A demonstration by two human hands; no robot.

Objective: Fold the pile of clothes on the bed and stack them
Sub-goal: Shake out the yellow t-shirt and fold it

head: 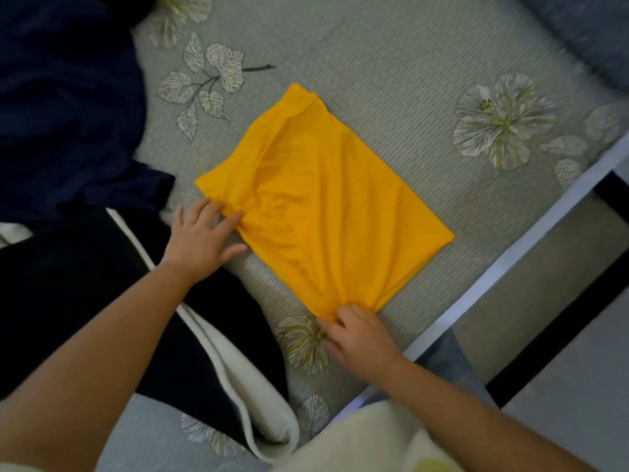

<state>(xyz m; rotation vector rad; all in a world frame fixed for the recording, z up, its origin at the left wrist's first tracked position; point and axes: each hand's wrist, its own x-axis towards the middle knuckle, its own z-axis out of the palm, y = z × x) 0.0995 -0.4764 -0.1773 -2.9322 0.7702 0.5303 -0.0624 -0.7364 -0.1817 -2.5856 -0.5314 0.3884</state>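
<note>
since the bed takes up most of what i can see from here, start there: grey ribbed cover with printed leaves and flowers, soft under everything, so nothing on it is going to slide far. next biggest is the dark navy garment heaped at the far left, still unfolded as far as i can tell. closer in there's a black garment with white trim lying under the left forearm, looks thicker and heavier than the rest.

the yellow shirt sits mid-bed, already down to a rough rectangle, lying on a diagonal. it looks thin and light, very floppy, with wrinkles fanning toward both grips, so my guess is it'll sag and lose its shape if lifted by one corner. best taken by two corners or edges at once, or slid flat.

the left hand is at the near-left edge, fingers spread and resting on the cloth, bunching it a little. the right hand is at the nearest corner; its fingers curl onto the fabric and seem to be pinching it, going by the creases pulling there, but the fingertips are partly hidden.

no baskets, bins or drawers in sight, so nothing holding anything. no finished stack visible either.
</note>
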